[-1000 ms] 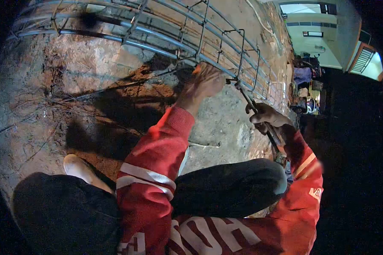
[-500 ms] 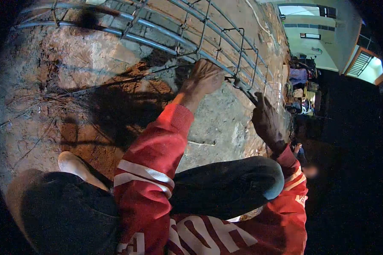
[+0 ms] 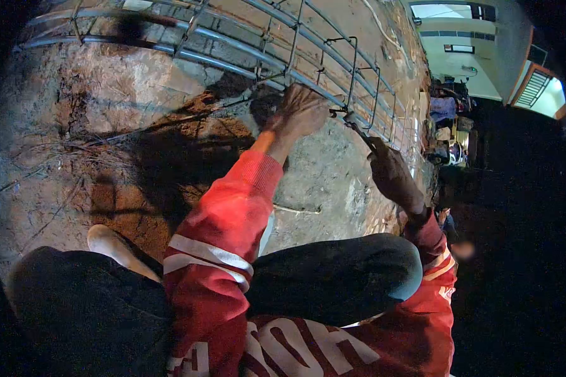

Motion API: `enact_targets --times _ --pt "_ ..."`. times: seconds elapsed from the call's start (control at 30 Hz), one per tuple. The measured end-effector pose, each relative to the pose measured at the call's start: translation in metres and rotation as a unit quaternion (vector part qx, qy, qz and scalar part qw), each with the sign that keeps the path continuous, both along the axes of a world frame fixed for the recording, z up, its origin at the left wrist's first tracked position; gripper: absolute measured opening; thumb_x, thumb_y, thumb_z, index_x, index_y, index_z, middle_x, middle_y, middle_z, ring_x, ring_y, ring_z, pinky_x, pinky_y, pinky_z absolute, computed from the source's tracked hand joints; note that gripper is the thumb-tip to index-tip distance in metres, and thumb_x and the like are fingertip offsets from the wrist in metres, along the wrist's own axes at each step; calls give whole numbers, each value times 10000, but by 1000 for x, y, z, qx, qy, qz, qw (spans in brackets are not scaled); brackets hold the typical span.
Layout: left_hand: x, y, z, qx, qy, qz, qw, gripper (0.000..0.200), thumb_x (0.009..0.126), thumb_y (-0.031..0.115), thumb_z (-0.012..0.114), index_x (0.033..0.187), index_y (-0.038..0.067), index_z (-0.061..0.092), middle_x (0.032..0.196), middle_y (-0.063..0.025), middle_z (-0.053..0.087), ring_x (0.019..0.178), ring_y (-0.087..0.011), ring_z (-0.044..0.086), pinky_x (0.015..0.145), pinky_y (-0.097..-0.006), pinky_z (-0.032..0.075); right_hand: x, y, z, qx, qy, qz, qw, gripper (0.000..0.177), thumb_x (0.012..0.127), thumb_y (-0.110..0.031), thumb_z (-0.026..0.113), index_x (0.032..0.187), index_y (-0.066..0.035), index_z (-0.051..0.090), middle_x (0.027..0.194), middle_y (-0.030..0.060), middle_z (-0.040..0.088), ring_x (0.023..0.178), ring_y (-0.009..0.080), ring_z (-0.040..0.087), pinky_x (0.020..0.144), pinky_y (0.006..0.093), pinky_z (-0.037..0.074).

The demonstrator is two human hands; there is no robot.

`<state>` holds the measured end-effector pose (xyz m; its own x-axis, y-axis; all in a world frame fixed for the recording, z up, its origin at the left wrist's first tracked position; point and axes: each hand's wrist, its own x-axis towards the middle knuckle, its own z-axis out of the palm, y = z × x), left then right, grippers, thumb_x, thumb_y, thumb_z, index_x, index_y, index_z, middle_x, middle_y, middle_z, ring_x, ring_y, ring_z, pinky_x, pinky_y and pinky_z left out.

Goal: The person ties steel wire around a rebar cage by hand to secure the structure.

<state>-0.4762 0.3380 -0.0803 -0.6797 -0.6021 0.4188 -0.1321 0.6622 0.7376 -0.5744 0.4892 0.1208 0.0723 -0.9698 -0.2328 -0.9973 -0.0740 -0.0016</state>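
A long rebar cage (image 3: 233, 43) of straight bars with square stirrups crosses the top of the head view. My left hand (image 3: 300, 112) is closed around its near bar, close to one stirrup. To the right, my right hand (image 3: 395, 179) is wrapped on the handles of dark pincers (image 3: 360, 127). The jaws of the pincers meet the near bar where a stirrup crosses it. Any tie wire in the jaws is too small to make out.
Loose wires (image 3: 85, 149) lie on the dirt ground at left. A thin stick (image 3: 295, 209) rests near my knee. Piled belongings (image 3: 449, 122) and a lit building (image 3: 462, 50) stand at right. Another person (image 3: 446, 220) is in the dark at right.
My right hand and the pincers have turned slightly, with the fingers closer round the handles. My left hand stays on the bar. The camera has shifted a little.
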Motion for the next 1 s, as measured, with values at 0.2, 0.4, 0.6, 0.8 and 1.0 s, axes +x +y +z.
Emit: enact_targets --times 0.2,0.4,0.6,0.8,1.0 --pt "-8 -1 -10 -2 71 29 997 439 881 295 473 1290 165 561 1352 -182 501 1282 -373 402 1087 -532 235 -16 0 -2 31 19 33 999 403 820 34 500 1214 46 420 1019 254 592 910 428 569 791 486 455" --pt "-14 -4 -7 18 -50 -25 998 492 883 302 477 1344 136 513 1362 -179 493 1300 -369 389 1094 -532 237 -11 -13 14 146 79 7 986 168 773 2 534 936 40 539 1063 221 557 947 366 557 828 421 452" --pt "-17 -7 -8 -14 6 15 1000 359 834 167 503 1127 3 627 1216 -206 596 1161 -348 535 1001 -472 366 -15 -20 20 181 87 2 980 167 770 -30 548 922 36 563 1064 200 562 944 362 558 859 418 452" --pt "5 -5 8 -23 11 33 999 310 830 140 499 1069 3 642 1160 -204 624 1087 -351 578 956 -473 402 -42 -18 19 187 41 -57 980 390 841 -13 484 1230 7 518 1108 239 601 982 418 591 867 447 475" --pt "9 -5 13 -24 15 31 999 316 835 134 502 1103 38 637 1173 -198 617 1109 -360 567 947 -486 406 -8 -33 27 197 44 -112 973 349 825 -9 511 1173 10 538 1039 208 630 969 384 592 857 443 471"
